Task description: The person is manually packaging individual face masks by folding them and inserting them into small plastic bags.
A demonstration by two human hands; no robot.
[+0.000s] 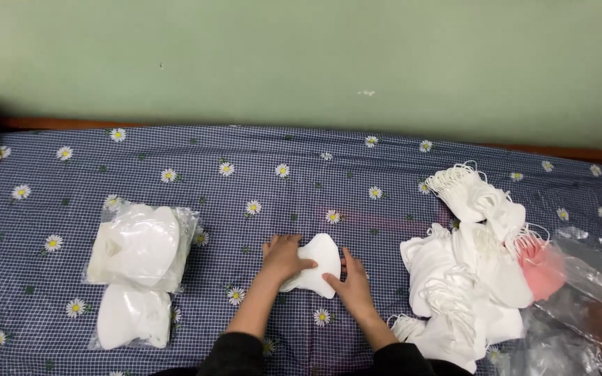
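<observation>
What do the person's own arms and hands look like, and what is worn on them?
Both hands are bare: the left hand and the right hand wear no gloves, and no rings or watch can be seen. The forearms are uncovered. Dark sleeves are pushed up towards the elbows, at the bottom edge of the view.

Item count: masks, bags and hands

Two hands, left and right; one small stack of white masks between them; two bagged mask packs; one loose mask pile, individual count indeterminate; one pink mask; empty clear bags, number unclear.
</observation>
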